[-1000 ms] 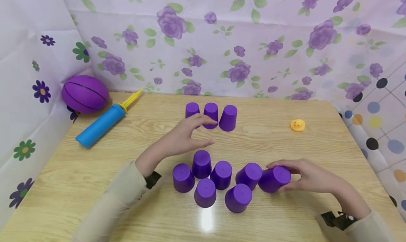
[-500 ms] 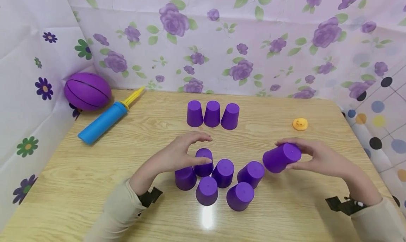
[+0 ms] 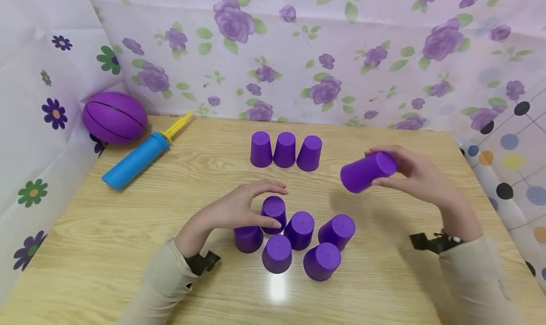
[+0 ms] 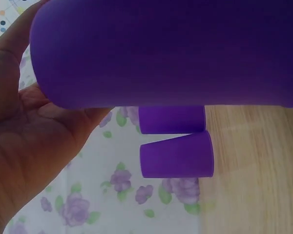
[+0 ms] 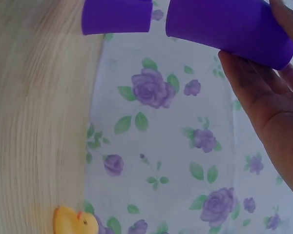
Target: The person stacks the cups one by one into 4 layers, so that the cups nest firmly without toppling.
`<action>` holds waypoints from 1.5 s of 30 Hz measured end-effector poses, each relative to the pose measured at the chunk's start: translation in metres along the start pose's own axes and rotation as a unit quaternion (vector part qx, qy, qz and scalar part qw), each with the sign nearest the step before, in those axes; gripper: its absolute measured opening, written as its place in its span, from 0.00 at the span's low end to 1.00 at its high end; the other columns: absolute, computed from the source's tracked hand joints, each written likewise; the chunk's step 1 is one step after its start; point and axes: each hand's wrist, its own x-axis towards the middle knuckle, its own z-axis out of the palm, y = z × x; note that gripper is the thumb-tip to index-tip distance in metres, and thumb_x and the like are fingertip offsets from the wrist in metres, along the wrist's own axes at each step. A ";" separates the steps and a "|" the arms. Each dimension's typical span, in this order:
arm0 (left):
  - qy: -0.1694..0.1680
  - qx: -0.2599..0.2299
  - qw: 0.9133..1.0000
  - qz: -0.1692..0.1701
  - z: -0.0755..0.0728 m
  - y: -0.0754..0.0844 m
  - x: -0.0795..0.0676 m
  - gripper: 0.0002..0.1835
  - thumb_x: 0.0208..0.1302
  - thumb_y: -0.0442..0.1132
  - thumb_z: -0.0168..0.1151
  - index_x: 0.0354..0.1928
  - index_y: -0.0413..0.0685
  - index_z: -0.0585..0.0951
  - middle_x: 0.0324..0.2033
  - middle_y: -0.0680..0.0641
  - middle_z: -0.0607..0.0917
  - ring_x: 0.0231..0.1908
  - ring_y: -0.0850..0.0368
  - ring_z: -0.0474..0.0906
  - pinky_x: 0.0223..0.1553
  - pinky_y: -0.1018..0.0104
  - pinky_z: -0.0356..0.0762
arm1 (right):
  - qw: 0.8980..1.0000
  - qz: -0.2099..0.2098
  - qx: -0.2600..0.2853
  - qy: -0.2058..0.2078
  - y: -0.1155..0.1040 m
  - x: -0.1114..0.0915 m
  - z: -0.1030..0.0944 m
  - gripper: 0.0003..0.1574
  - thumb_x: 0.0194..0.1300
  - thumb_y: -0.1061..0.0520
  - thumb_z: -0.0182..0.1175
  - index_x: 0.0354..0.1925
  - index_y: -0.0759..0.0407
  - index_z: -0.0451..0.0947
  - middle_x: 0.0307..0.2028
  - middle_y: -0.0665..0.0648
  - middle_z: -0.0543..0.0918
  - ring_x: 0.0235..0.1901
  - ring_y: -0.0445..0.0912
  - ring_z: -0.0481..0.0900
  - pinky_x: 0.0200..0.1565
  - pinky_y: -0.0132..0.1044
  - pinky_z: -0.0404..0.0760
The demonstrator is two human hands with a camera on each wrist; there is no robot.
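My right hand [image 3: 411, 173] holds a purple plastic cup [image 3: 362, 173] in the air over the table. The cup lies tilted, its closed end toward the palm and its mouth end pointing left; the right wrist view shows the held cup [image 5: 229, 29] between thumb and fingers. My left hand [image 3: 234, 209] hovers at the near group of upside-down purple cups. Its curved thumb and fingers are spread around the rear-left cup [image 3: 273, 205], with the thumb passing in front. Another cup [image 3: 249, 240] is partly covered by this hand. In the left wrist view one cup [image 4: 166, 53] looms large.
Three upside-down purple cups stand in a back row, the middle one [image 3: 284, 149] included. A yellow rubber duck [image 5: 74, 222] sits at the back right. Back left are a purple ball [image 3: 115, 117] and a blue hand pump [image 3: 136, 161]. Floral cloth [image 3: 294, 93] hangs behind the table.
The right hand has lifted its cup off the table and carried it away from me, toward the back. The left hand has drawn back from the rear row to the near cups.
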 end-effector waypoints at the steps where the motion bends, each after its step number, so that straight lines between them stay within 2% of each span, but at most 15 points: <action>1: 0.002 0.003 1.000 -0.007 -0.001 -0.001 0.000 0.32 0.50 0.48 0.72 0.58 0.50 0.74 0.61 0.51 0.72 0.64 0.55 0.64 0.65 0.55 0.62 | 1.000 0.000 0.020 0.009 0.002 0.004 0.002 0.41 0.50 0.77 0.63 0.63 0.64 0.65 0.58 0.56 0.74 0.51 0.38 0.77 0.48 0.24 0.77; 5: 0.011 0.019 0.999 -0.025 -0.003 -0.003 -0.001 0.32 0.50 0.46 0.72 0.58 0.49 0.74 0.61 0.49 0.73 0.63 0.54 0.65 0.64 0.55 0.63 | 0.995 -0.010 0.087 0.046 0.008 0.017 0.011 0.43 0.51 0.79 0.61 0.64 0.66 0.62 0.57 0.55 0.75 0.49 0.41 0.79 0.47 0.26 0.79; 9: 0.011 0.035 0.999 -0.036 -0.002 -0.003 -0.001 0.32 0.50 0.46 0.72 0.58 0.46 0.73 0.60 0.46 0.73 0.63 0.51 0.65 0.64 0.53 0.64 | 0.985 -0.023 0.153 0.073 0.013 0.028 0.020 0.43 0.50 0.80 0.61 0.63 0.65 0.59 0.55 0.55 0.78 0.48 0.42 0.80 0.46 0.28 0.80; 13: 0.008 0.044 0.999 -0.028 0.001 -0.004 0.001 0.32 0.50 0.45 0.72 0.58 0.44 0.74 0.60 0.44 0.73 0.63 0.48 0.65 0.64 0.51 0.63 | 0.979 -0.017 0.179 0.100 0.017 0.039 0.025 0.39 0.51 0.78 0.62 0.57 0.62 0.59 0.54 0.54 0.79 0.47 0.44 0.81 0.46 0.28 0.80; 16: 0.009 0.041 0.999 -0.027 0.004 -0.006 0.002 0.32 0.49 0.45 0.73 0.57 0.44 0.75 0.60 0.44 0.73 0.63 0.48 0.65 0.64 0.52 0.63 | 0.980 0.007 0.161 0.116 0.023 0.048 0.027 0.34 0.52 0.76 0.63 0.54 0.62 0.61 0.53 0.55 0.80 0.45 0.45 0.81 0.46 0.29 0.80; 19: 0.005 0.043 0.999 -0.028 0.008 -0.008 0.003 0.32 0.50 0.45 0.72 0.57 0.44 0.75 0.59 0.45 0.74 0.63 0.49 0.65 0.65 0.53 0.62 | 0.985 0.062 0.112 0.116 0.028 0.055 0.030 0.32 0.54 0.68 0.66 0.53 0.60 0.62 0.52 0.55 0.80 0.45 0.43 0.81 0.48 0.29 0.79; 22: 0.003 0.046 0.999 -0.029 0.010 -0.010 0.004 0.31 0.50 0.46 0.72 0.57 0.44 0.76 0.59 0.46 0.74 0.63 0.49 0.64 0.65 0.53 0.61 | 0.985 0.122 0.060 0.103 0.033 0.062 0.035 0.33 0.54 0.57 0.69 0.53 0.56 0.63 0.49 0.53 0.81 0.47 0.41 0.80 0.52 0.31 0.77; 25: 0.007 0.050 0.998 -0.032 0.011 -0.010 0.004 0.31 0.50 0.46 0.72 0.57 0.45 0.76 0.59 0.47 0.75 0.63 0.50 0.65 0.65 0.54 0.62 | 0.983 0.155 0.024 0.092 0.037 0.066 0.038 0.36 0.52 0.50 0.71 0.54 0.53 0.64 0.47 0.51 0.80 0.49 0.42 0.78 0.55 0.35 0.75; 29: 0.009 0.050 0.998 -0.033 0.009 -0.010 0.005 0.31 0.50 0.46 0.72 0.57 0.45 0.76 0.57 0.48 0.76 0.62 0.51 0.67 0.64 0.55 0.64 | 0.981 0.171 0.017 0.095 0.040 0.066 0.037 0.37 0.51 0.49 0.71 0.55 0.54 0.64 0.48 0.51 0.77 0.50 0.44 0.77 0.56 0.40 0.75; 33: 0.009 0.044 0.998 -0.035 0.008 -0.010 0.005 0.32 0.50 0.46 0.72 0.57 0.46 0.75 0.55 0.48 0.78 0.59 0.53 0.70 0.62 0.58 0.67 | 0.978 0.182 0.011 0.101 0.044 0.065 0.036 0.37 0.52 0.49 0.70 0.56 0.55 0.64 0.48 0.52 0.77 0.50 0.46 0.77 0.55 0.41 0.76; 45: 0.003 0.011 0.999 -0.050 0.008 -0.014 0.004 0.31 0.50 0.44 0.73 0.58 0.47 0.75 0.54 0.48 0.79 0.56 0.56 0.73 0.60 0.61 0.69 | 0.982 0.177 -0.005 0.069 0.067 0.075 0.047 0.36 0.52 0.52 0.71 0.55 0.59 0.65 0.49 0.57 0.77 0.52 0.52 0.76 0.57 0.47 0.74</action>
